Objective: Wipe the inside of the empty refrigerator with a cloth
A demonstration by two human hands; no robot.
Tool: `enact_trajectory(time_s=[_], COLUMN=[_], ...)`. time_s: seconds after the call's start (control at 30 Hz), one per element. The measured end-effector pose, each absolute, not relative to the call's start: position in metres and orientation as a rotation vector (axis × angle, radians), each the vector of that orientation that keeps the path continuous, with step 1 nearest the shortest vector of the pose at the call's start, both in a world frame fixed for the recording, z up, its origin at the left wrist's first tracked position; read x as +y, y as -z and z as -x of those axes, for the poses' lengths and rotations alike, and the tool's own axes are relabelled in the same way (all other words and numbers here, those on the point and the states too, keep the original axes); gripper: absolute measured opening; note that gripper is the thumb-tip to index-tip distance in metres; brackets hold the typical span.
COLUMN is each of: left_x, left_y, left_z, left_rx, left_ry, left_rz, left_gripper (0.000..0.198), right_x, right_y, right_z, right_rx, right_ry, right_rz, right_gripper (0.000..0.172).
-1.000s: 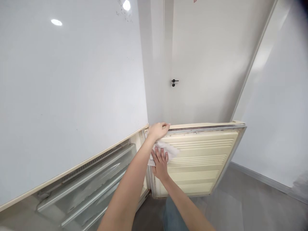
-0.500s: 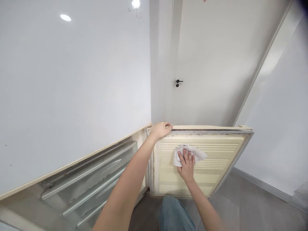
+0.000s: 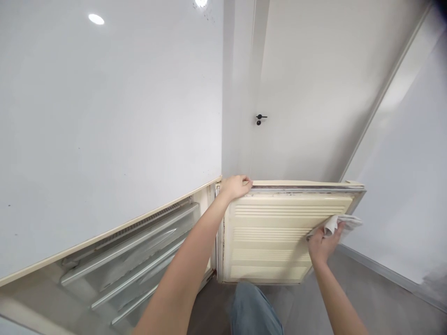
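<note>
Fingers of my left hand curl over the top edge of an open refrigerator door, near its hinge side. The door's ribbed inner panel is cream, with dark stains along the grey gasket at the top. On the far right side of this door, my right hand grips a crumpled white cloth near the door's free edge. Whether the cloth touches the panel is hard to tell. Left of the hinge, the refrigerator compartment stands open, showing clear drawers partly behind my left forearm.
Above the compartment spreads the refrigerator's white top, with a cream front edge. Behind the open door is a white room door with a black handle. My knee is below the refrigerator door, over the grey floor.
My right hand has moved the cloth rightward from the panel's middle to its free edge, and the cloth is more bunched. My left hand stays on the door's top edge.
</note>
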State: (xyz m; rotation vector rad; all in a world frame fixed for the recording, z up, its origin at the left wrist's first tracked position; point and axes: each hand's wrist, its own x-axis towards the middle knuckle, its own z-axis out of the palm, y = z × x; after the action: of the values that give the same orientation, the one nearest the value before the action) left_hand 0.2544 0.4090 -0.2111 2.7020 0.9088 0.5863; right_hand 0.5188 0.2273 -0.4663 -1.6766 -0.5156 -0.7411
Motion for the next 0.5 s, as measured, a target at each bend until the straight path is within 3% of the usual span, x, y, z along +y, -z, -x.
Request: enact_trajectory(time_s=[0.3, 0.5], left_x=[0.411, 0.411], left_y=[0.214, 0.216], left_z=[-0.256, -0.256], left_rx=[0.911, 0.922], left_ry=[-0.606, -0.605], left_rz=[-2.709, -2.716], left_gripper=[0.037, 0.037], right_x=[0.266, 0.293], right_y=[0.484, 0.497], right_z=[-0.451, -0.353], right_rx=[-0.754, -1.317], right_ry=[0.843, 0.785], right_rz=[1.662, 1.691], right_gripper=[0.063, 0.072])
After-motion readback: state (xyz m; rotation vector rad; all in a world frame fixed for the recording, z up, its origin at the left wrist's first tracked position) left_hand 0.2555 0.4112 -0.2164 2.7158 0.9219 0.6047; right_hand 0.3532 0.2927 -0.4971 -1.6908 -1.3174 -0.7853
